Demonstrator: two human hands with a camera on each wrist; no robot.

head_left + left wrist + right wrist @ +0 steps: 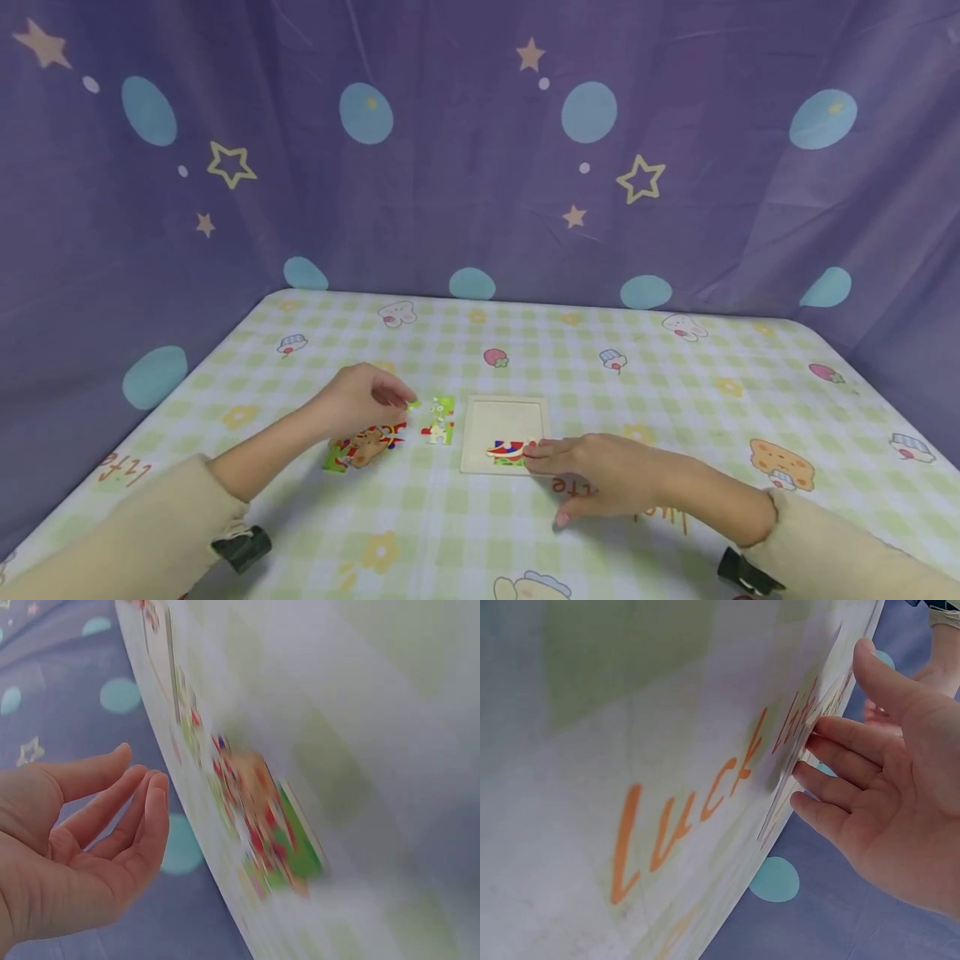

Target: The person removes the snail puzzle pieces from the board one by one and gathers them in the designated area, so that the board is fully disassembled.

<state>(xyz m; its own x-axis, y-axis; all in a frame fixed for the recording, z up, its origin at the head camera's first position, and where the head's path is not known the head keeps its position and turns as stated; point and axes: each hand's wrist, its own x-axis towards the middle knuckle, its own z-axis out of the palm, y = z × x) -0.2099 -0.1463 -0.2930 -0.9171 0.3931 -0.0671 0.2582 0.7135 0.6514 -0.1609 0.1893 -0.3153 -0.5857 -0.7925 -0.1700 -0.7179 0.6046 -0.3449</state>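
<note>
A square, light-coloured puzzle tray (504,417) lies on the table, with colourful jigsaw pieces (506,452) along its near edge. My right hand (611,471) reaches over the tray's near right corner, fingers nearly straight and fingertips resting there. Those fingertips hide what lies beneath them. To the left, my left hand (365,400) hovers over a loose heap of jigsaw pieces (367,448). In the left wrist view its fingers bend loosely towards the thumb, with nothing seen between them. More loose pieces (441,421) lie between the heap and the tray.
A green-and-white checked cloth (480,533) covers the table, printed with flowers, cupcakes and lettering. Behind it hangs a purple curtain (480,167) with stars and blue ovals. Dark bands (242,547) sit at the sleeves' cuffs.
</note>
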